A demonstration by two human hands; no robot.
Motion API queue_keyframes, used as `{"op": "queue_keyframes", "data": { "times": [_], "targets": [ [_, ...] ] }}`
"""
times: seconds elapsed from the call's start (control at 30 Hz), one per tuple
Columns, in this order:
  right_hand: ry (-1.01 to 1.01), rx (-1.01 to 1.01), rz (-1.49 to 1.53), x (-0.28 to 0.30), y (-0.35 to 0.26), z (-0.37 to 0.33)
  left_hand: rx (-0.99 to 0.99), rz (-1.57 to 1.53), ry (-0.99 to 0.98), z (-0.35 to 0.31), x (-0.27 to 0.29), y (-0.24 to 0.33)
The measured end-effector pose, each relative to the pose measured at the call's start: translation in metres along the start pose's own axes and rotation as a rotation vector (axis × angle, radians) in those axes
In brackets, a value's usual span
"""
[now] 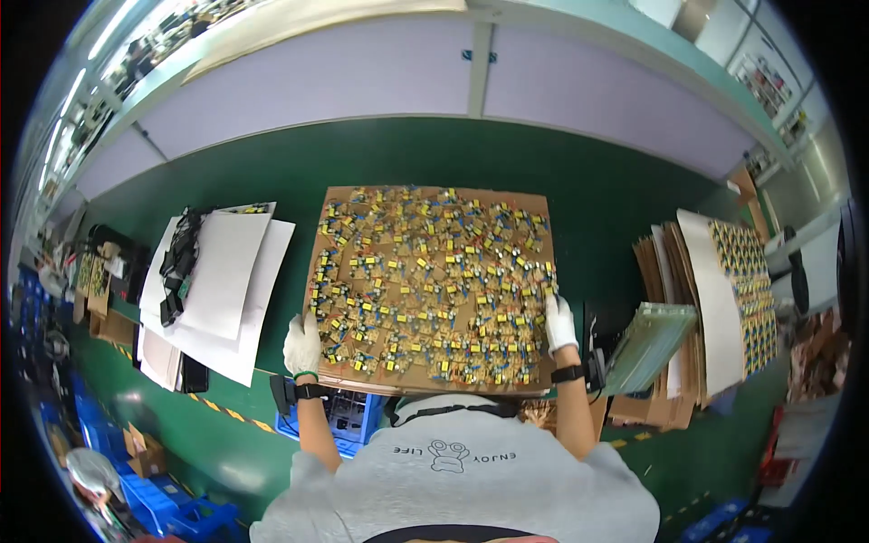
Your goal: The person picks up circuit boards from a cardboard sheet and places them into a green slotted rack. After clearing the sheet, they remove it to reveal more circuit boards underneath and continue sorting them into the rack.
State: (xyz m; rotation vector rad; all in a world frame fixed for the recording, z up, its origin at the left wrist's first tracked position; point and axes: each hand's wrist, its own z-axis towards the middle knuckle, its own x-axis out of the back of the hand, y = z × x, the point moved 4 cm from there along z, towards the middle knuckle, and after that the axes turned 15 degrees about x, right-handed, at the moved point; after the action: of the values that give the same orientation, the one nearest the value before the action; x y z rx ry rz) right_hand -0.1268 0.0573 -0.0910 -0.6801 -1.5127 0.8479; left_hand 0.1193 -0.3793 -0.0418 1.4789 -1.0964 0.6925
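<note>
A wide brown cardboard sheet [364,373] lies on the green bench in front of me, covered with many small circuit boards [433,281] carrying yellow and blue parts. My left hand [301,346], in a white glove, grips the sheet's left edge near its front corner. At the right edge, my right hand [559,324], also gloved in white, holds the sheet with its fingers along the side. The undersides of both hands are hidden. Dark bands circle both wrists, with a small dark box beside each.
Left on the bench are white sheets [217,281] with black cables [181,262] on top. To the right stand a stack of green panels [654,348], upright cardboard sheets [665,271] and a board-covered sheet [744,290]. A blue crate [367,418] sits below the front edge. A low lilac partition [317,72] rises behind.
</note>
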Motion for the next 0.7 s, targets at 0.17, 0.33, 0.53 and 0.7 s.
{"op": "queue_keyframes", "data": {
  "times": [0.17, 0.33, 0.53, 0.7],
  "targets": [
    [-0.021, -0.051, -0.119, 0.002, -0.013, -0.011, 0.014, -0.082, -0.030, 0.006, 0.005, -0.001],
    [-0.181, -0.006, -0.153, 0.016, 0.017, 0.012, 0.080, -0.058, -0.067, 0.008, 0.007, -0.010],
    [0.622, 0.598, -0.784, 0.082, -0.206, 0.050, 0.025, 0.020, -0.009, -0.009, 0.013, 0.003],
    [0.853, 1.074, -0.712, 0.049, -0.395, 0.098, -0.007, -0.044, -0.160, 0.007, 0.008, -0.011]
  ]
}}
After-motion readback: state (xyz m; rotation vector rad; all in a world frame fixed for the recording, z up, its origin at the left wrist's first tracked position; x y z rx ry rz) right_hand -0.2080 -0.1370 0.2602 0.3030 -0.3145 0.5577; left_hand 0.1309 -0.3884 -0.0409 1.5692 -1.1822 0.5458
